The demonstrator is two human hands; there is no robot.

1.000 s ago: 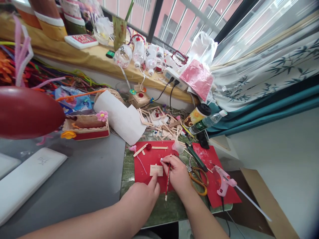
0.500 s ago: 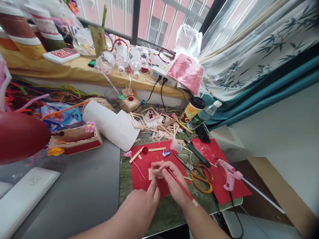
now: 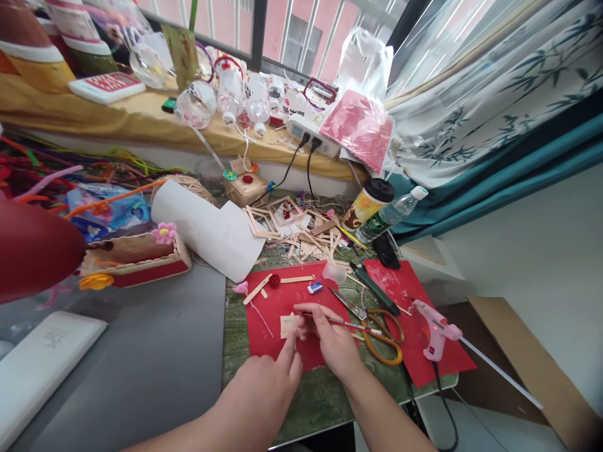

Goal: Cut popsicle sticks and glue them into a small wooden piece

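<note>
My right hand (image 3: 332,336) is closed around a slim red pencil (image 3: 351,324), held nearly level with its back end to the right, over the red sheet (image 3: 264,314). Under my hands lies a small pale wooden piece (image 3: 287,326) with faint marks on it. My left hand (image 3: 277,376) has its index finger stretched out, pressing at the piece's near edge, with its other fingers curled in. Part of the wooden piece is hidden by my fingers. Above them on the sheet are craft sticks (image 3: 296,279), a dark red rose (image 3: 274,280) and a blue-and-white eraser (image 3: 315,287).
Orange-handled scissors (image 3: 384,358) and a green cutter (image 3: 374,289) lie right of my hands. A pink glue gun (image 3: 436,329) rests on another red sheet (image 3: 419,370). Behind are a stick pile (image 3: 311,242), a cup (image 3: 367,207) and a water bottle (image 3: 393,213).
My right hand has lowered and turned the pencil, so its back end now points right rather than toward me. My left hand keeps its place at the wooden piece. The view has shifted slightly.
</note>
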